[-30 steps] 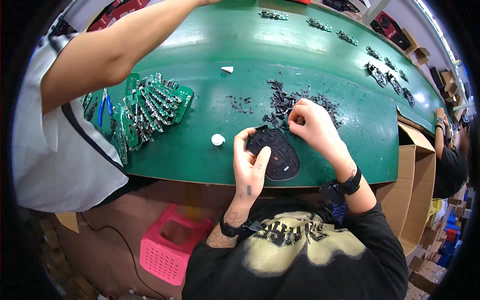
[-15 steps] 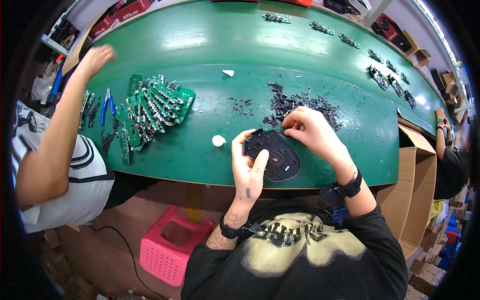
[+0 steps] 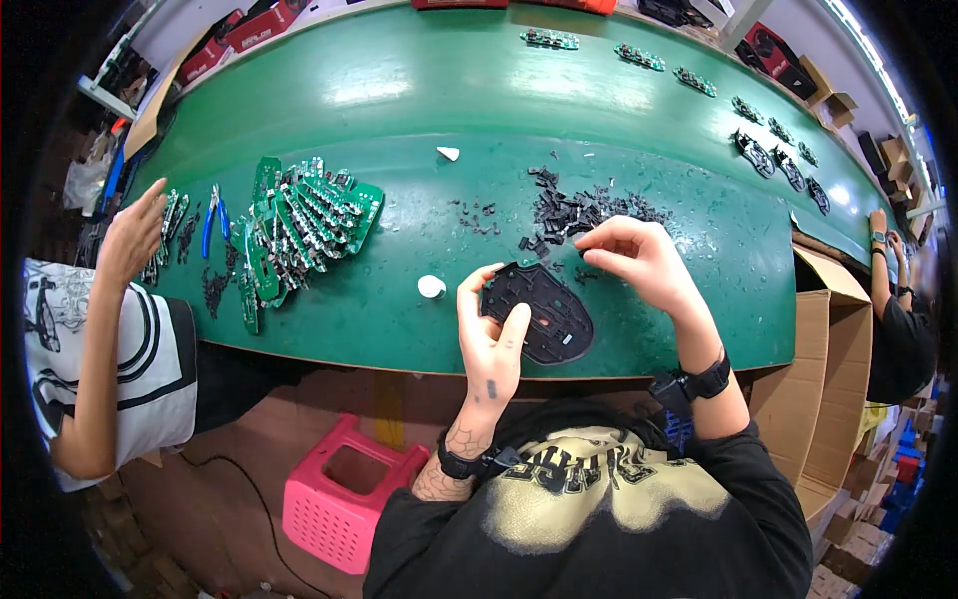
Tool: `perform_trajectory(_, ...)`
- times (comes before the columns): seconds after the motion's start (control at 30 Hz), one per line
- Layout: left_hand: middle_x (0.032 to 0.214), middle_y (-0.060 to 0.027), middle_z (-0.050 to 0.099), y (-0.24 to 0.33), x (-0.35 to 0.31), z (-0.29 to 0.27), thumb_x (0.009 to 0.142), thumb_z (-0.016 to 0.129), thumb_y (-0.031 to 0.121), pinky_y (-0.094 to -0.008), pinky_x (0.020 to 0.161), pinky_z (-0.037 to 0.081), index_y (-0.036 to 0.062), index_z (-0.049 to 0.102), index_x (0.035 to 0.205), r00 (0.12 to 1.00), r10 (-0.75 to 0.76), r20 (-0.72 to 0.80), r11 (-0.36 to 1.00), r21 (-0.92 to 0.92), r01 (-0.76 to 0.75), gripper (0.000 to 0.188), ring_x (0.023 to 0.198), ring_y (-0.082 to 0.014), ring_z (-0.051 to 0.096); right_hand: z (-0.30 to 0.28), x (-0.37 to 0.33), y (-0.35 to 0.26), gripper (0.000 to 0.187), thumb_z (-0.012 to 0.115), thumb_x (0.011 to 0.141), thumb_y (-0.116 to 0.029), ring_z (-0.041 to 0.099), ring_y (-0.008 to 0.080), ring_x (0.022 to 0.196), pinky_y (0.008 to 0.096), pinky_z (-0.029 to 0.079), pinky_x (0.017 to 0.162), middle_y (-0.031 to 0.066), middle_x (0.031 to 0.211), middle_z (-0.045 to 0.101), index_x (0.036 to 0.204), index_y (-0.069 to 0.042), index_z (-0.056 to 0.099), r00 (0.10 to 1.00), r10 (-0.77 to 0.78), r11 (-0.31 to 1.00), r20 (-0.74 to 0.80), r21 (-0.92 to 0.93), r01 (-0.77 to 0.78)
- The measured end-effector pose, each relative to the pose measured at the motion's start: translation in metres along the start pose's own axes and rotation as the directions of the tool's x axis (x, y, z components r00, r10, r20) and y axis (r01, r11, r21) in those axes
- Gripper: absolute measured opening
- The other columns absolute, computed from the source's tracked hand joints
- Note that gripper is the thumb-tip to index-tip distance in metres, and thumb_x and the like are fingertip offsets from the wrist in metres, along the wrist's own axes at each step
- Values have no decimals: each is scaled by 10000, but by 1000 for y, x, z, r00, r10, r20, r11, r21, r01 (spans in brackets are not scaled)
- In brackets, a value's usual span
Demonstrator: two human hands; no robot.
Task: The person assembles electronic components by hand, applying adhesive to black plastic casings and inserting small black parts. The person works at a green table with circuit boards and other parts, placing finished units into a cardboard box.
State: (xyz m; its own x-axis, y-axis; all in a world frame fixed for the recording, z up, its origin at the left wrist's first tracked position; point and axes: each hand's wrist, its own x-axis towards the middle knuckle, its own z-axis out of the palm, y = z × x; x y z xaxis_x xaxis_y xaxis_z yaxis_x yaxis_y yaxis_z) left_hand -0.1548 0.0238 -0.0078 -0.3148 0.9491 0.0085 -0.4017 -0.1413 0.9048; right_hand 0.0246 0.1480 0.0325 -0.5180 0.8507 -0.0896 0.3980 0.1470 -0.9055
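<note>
So the left hand [image 3: 489, 341] is gripping an open black shell [image 3: 557, 321], thumb pressing on its inside face, fingers wrapping the left rim, and the shell is sitting right by the near edge of the green tabletop [image 3: 743, 324], a bit right of the middle. The right hand [image 3: 641, 262] is hovering just off the shell's upper right side, thumb and index pinching what's looking like a small black piece [image 3: 583, 252], though it's mostly hiding between the fingertips. Just beyond that hand, a pile of black pieces [image 3: 574, 212] is spreading toward the far edge, with a few loose bits [image 3: 476, 217] scattering off to its left. As for progress, I'm guessing this shell is being worked on piece by piece: it's lying open, no circuit board is sitting in it, and I'm not managing to tell how many pieces are already in place. Plenty is waiting: that pile is looking big, and a fanned stack of green circuit boards [image 3: 309, 225] is lying loose toward the left end, next to blue pliers [image 3: 214, 225]. Over by the far right corner, some dark housings [image 3: 755, 155] are lining up, maybe further along, but they're showing too small for judging.
</note>
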Motion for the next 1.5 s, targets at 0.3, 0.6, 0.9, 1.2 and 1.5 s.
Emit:
perform_trajectory(0.3, 1129, -121, 563, 1, -1, 9, 896, 551, -32, -285, 798, 540, -1, 355, 1328, 1000, -21, -2, 999, 39, 21, 476, 930, -150, 613, -5, -24, 7, 192, 702, 834, -83, 647, 117, 846, 209, 480, 668, 43, 902, 670, 1011, -23, 658, 991, 98, 788, 92, 601, -134)
perform_trajectory(0.6, 1211, -105, 504, 5, 4, 27, 884, 555, -45, -265, 787, 538, -2, 379, 1357, 998, -32, 62, 993, 118, 24, 507, 961, -145, 609, -1, -36, 9, 211, 629, 849, -61, 544, 98, 824, 221, 433, 673, 34, 930, 595, 1051, -4, 656, 985, -98, 520, 139, 851, -69)
perform_trajectory(0.9, 1192, -95, 518, 5, 5, 51, 905, 557, -26, -273, 847, 523, 15, 372, 1369, 987, -102, 128, 977, 198, 75, 501, 1004, -135, 591, -20, -59, 8, 105, 613, 862, -16, 621, 113, 806, 229, 485, 678, 40, 884, 646, 951, -6, 669, 993, -51, 782, -105, 615, 105)
perform_trajectory(1.2, 1092, -56, 550, -8, 2, 74, 876, 599, 9, -201, 607, 523, 73, 402, 1290, 988, -115, 102, 959, 271, 84, 463, 846, -96, 614, -43, -72, 38, 129, 694, 828, -16, 591, 103, 816, 218, 461, 717, 24, 919, 637, 957, -12, 694, 894, -155, 946, -421, 197, 257)
perform_trajectory(1.5, 1028, -95, 596, -23, -1, 94, 881, 601, 13, -258, 653, 575, 86, 355, 1263, 967, -201, 155, 943, 297, 149, 460, 855, -140, 650, -42, -89, 32, 59, 661, 840, -3, 610, 103, 751, 236, 481, 702, 41, 881, 675, 895, -12, 677, 865, 102, 888, -491, 436, 143)
